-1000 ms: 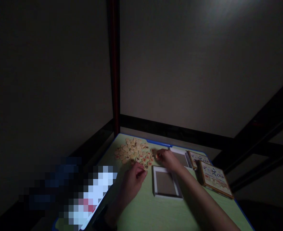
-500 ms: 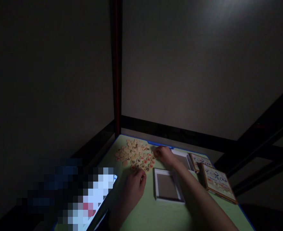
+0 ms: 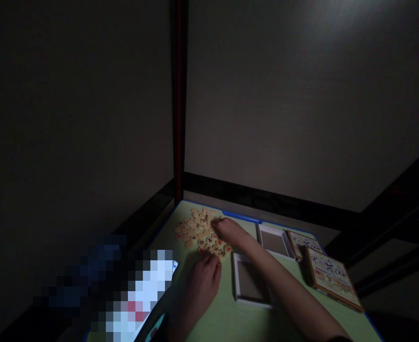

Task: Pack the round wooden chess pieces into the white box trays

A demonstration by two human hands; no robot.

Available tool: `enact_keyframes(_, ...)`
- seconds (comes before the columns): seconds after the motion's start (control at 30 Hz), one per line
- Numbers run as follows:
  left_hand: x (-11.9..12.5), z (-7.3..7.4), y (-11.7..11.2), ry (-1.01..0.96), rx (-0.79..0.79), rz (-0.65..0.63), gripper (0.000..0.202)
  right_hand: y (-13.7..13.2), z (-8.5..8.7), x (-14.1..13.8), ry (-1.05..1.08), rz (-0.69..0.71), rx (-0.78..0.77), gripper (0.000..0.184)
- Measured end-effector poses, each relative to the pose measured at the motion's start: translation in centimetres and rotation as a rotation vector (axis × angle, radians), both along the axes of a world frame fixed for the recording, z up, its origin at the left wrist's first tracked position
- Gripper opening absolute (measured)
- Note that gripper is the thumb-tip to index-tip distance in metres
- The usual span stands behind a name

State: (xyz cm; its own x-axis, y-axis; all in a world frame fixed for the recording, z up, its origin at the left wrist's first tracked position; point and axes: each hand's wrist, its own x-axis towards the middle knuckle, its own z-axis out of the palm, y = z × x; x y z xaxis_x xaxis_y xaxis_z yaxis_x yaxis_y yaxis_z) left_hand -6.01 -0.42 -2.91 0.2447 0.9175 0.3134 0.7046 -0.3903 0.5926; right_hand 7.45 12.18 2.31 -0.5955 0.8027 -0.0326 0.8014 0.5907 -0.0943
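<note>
A spread of several round pale wooden game pieces (image 3: 195, 228) with red and black marks lies at the far left of a small green table (image 3: 227, 318). My right hand (image 3: 230, 232) reaches over the right side of the spread, fingers curled down onto the pieces. My left hand (image 3: 204, 278) rests on the table just below the spread, its fingers curled in; whether it holds a piece is hidden. The scene is very dim.
Two shallow white box trays (image 3: 250, 284) (image 3: 273, 240) sit right of the pieces. Two printed box lids (image 3: 332, 278) (image 3: 302, 242) lie at the table's right edge. A blurred bright object (image 3: 138, 294) sits at lower left. A dark post (image 3: 179, 99) rises behind the table.
My right hand has slid left from the edge of the far tray onto the spread of pieces. My left hand stayed below the pieces. The view has shifted slightly.
</note>
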Motion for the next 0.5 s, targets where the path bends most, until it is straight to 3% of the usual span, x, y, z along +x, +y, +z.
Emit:
enact_keyframes(0.2,0.0,0.2,0.0,0.004,-0.012,-0.006,0.024,0.4,-0.1,0.5,0.109,-0.003,-0.038,0.037)
enact_keyframes(0.5,0.0,0.1,0.1,-0.001,0.023,0.002,0.023,2.4,-0.4,2.4,0.228,-0.092,-0.159,0.035)
